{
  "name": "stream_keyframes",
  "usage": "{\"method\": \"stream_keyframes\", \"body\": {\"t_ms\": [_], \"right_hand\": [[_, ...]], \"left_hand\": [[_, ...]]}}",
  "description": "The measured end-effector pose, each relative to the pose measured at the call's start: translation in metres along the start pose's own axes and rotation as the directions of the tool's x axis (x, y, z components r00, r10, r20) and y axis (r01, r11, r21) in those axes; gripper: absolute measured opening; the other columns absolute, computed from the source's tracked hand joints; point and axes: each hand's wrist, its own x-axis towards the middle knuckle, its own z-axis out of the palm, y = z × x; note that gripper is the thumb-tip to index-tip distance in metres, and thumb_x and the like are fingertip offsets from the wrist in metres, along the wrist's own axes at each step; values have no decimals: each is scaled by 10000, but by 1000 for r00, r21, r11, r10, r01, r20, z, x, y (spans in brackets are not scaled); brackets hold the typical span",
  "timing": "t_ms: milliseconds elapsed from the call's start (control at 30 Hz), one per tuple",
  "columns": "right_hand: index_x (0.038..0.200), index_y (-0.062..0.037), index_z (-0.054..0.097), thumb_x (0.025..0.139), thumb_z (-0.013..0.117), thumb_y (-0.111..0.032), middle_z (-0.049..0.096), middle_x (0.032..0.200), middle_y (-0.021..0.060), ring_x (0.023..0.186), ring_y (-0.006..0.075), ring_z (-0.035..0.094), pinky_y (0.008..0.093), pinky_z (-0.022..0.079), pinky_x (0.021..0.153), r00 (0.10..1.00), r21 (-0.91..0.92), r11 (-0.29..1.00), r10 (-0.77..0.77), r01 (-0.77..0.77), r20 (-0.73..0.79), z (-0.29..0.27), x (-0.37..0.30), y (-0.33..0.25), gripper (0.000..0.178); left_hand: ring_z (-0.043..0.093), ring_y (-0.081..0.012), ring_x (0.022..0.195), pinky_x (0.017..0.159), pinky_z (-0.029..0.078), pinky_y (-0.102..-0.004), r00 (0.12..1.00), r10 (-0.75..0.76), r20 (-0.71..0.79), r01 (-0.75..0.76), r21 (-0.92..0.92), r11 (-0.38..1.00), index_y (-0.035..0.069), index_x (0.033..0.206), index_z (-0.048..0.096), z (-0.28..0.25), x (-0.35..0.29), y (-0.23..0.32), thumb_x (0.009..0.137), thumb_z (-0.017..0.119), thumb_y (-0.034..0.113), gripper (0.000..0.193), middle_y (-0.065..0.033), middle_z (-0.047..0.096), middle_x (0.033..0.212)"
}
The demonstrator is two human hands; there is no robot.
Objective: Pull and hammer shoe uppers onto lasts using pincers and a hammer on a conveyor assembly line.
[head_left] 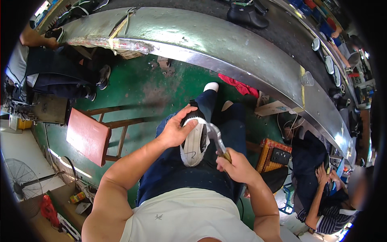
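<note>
Pale underside of upturned shoe [194,147] faces up over person's lap [161,186]. Right hand [238,166] closed round curved steel hand tool [218,139], head at shoe's right rim; contact unclear. Left hand [174,130] grips shoe's far end. Risks: tool skidding off rim could catch left thumb; weak bracing could let shoe roll. Stool [88,137] left of shoe; metal-faced bench [173,28] beyond, 1 boot [246,15] atop.

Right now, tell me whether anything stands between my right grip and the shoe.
Only the hand tool that your right grip holds: its curved metal head reaches the right edge of the shoe, though whether it touches is unclear. Nothing else visible stands between; the left grip is at the shoe's far end.
</note>
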Motion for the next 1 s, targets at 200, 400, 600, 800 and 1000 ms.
{"method": "stream_keyframes", "body": {"t_ms": [200, 400, 600, 800, 1000], "right_hand": [[1171, 47, 550, 1061, 505, -292, 669, 986, 242, 864, 412, 679, 462, 538, 777, 944, -422, 903, -210, 87, -254, 13, 38, -18, 359], [1167, 40, 564, 1053, 511, -278, 665, 893, 256, 856, 478, 655, 500, 521, 768, 796, -398, 855, -481, 333, -368, 23, 34, -24, 342], [1127, 8, 590, 949, 693, -296, 691, 881, 187, 787, 381, 696, 427, 543, 739, 902, -157, 956, -286, 247, -324, 22, 47, 14, 366], [1175, 45, 558, 761, 856, -481, 701, 979, 181, 954, 319, 707, 407, 548, 859, 872, -160, 985, -138, 70, -470, 50, 68, 29, 732], [1140, 54, 562, 849, 765, -258, 686, 923, 139, 816, 205, 702, 345, 562, 724, 959, 304, 945, -32, 120, -281, 52, 58, 75, 472]], "left_hand": [[290, -317, 1526, 1204, 281, -375, 993, 3, 120, -10, 60, 998, 132, 1488, 477, -3, 6, 6, 958, 704, 150, 576, -290, 299, 1618], [225, -269, 1544, 1234, 199, -373, 984, -38, 176, 39, 2, 999, 150, 1534, 434, -18, 6, 6, 927, 696, 31, 672, -258, 274, 1639], [550, -297, 1332, 1109, 426, -386, 986, -157, -52, 152, -83, 985, 12, 1503, 423, -7, -20, -8, 972, 694, 255, 644, -254, 550, 1433], [652, -262, 1181, 1021, 483, -359, 972, -209, -107, 212, 9, 977, -88, 1478, 411, 10, -75, -31, 1048, 540, 278, 579, -255, 672, 1242], [662, -342, 1171, 1023, 483, -364, 972, -168, 166, 140, 170, 975, -97, 1535, 302, 9, -64, -21, 961, 551, 182, 684, -312, 641, 1267]]}}
